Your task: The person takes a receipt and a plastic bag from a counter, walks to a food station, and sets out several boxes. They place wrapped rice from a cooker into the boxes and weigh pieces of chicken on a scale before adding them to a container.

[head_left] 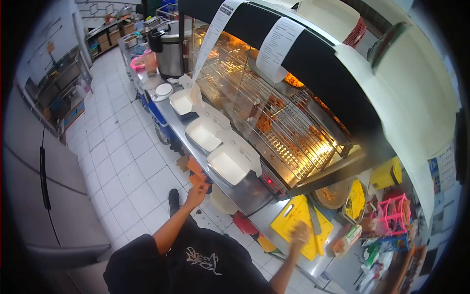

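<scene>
My left hand (197, 192) is beside the counter's front edge, its fingers loosely bent and apart. It overlaps orange pieces (196, 168) below the counter in this view. Over the yellow cutting board (286, 223) is my right hand (299, 235), smeared by motion, so its grip does not show clearly. A wide-bladed knife (313, 218) lies on the board next to it. Three open white takeaway boxes (230, 164) stand in a row along the counter, lids folded back towards the warmer.
A lit glass food warmer (289, 132) with wire racks stands behind the boxes, two printed slips (279, 46) hanging from its top. Right of the board are a tray of yellow food (356, 198) and a pink basket (395, 215). Tiled floor (122, 161) runs along the left.
</scene>
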Demonstrator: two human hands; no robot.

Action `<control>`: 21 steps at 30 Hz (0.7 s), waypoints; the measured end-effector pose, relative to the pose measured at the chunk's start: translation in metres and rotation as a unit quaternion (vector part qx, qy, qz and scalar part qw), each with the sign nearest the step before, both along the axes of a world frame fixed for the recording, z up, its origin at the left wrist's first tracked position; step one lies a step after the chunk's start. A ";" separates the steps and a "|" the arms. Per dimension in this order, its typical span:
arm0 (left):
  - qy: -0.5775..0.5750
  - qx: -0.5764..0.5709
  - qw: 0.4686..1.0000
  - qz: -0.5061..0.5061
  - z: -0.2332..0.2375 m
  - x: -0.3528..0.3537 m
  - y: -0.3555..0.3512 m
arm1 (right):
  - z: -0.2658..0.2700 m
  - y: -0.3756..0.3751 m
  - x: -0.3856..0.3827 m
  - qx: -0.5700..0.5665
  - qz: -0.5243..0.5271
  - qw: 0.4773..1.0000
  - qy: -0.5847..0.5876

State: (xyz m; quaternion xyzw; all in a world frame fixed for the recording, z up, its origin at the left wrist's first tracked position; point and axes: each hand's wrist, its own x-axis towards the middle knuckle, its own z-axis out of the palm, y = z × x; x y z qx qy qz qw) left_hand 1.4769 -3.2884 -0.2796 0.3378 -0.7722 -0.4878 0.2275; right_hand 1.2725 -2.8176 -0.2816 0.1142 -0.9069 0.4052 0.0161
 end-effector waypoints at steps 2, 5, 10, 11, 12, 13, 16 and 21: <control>0.027 -0.073 0.997 0.000 0.005 -0.032 -0.055 | 0.077 -0.161 0.050 -0.168 0.020 0.966 -0.197; -0.010 -0.197 0.980 0.012 0.018 -0.067 -0.137 | -0.020 -0.264 0.028 -0.030 0.066 0.996 0.049; 0.015 -0.188 0.971 -0.144 0.040 -0.076 -0.228 | 0.012 -0.378 0.036 -0.003 -0.092 0.982 -0.162; -0.017 -0.211 0.960 -0.186 0.051 -0.083 -0.244 | 0.025 -0.394 0.027 0.074 -0.083 0.987 -0.112; -0.047 -0.203 0.957 -0.204 0.059 -0.083 -0.253 | 0.030 -0.405 0.027 0.070 -0.110 0.985 -0.114; -0.043 -0.205 0.951 -0.229 0.057 -0.085 -0.262 | 0.030 -0.414 0.030 0.054 -0.116 0.987 -0.103; -0.020 -0.201 0.953 -0.225 0.047 -0.085 -0.292 | 0.025 -0.438 0.034 0.036 -0.132 0.986 -0.096; -0.045 -0.215 0.944 -0.246 0.055 -0.085 -0.317 | 0.051 -0.465 0.040 -0.017 -0.137 0.978 -0.154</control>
